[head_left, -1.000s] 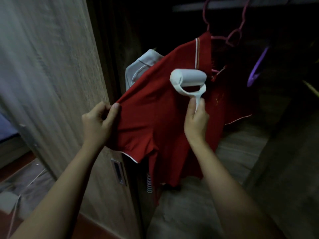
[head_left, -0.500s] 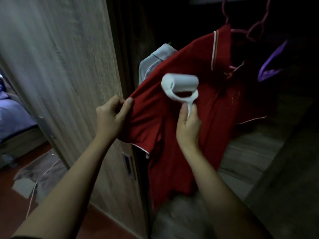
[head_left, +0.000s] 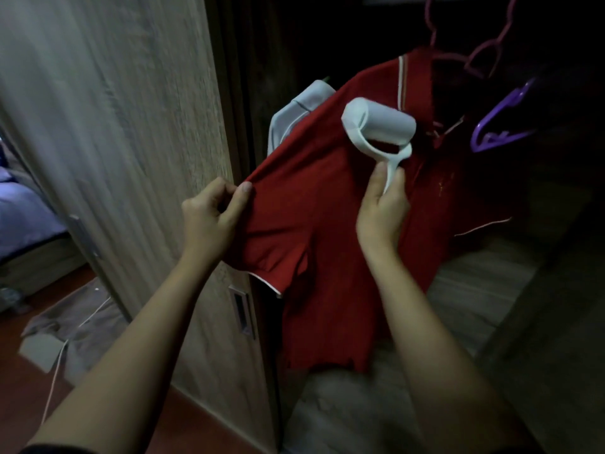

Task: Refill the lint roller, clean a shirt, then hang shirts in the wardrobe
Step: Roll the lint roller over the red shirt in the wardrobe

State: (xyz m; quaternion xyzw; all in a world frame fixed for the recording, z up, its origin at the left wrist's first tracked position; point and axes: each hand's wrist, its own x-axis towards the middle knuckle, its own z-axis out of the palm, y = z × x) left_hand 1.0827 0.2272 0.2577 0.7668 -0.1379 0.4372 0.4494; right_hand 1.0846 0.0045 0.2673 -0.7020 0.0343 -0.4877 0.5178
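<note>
1. Wardrobe door (head_left: 131, 126): stands at the left of the opening, and the shirt's sleeve hangs just in front of its edge.
2. Left grip (head_left: 209, 221): thumb and curled fingers pinch the red shirt (head_left: 311, 224) near the sleeve seam, drawing the cloth taut toward the door.
3. Grey shirt (head_left: 294, 119): hangs behind the red one, with only a shoulder showing.
4. Red shirt: hangs inside the wardrobe on a pink hanger (head_left: 484, 50), front outward. Judged light, soft and limp. It would bunch under the roller unless tensioned, so it is best held at a sleeve edge or hem, opposite the stroke.
5. Lint roller (head_left: 379, 126): white, with the roll against the upper chest just below the collar, as far as can be told. Judged light and rigid. The sticky sheet is likely to drag the fabric.
6. Right grip (head_left: 381, 214): clamped round the roller's thin handle, thumb laid along it.
7. Purple hanger (head_left: 497, 132): bare, hanging to the right and apart from the shirt.
</note>
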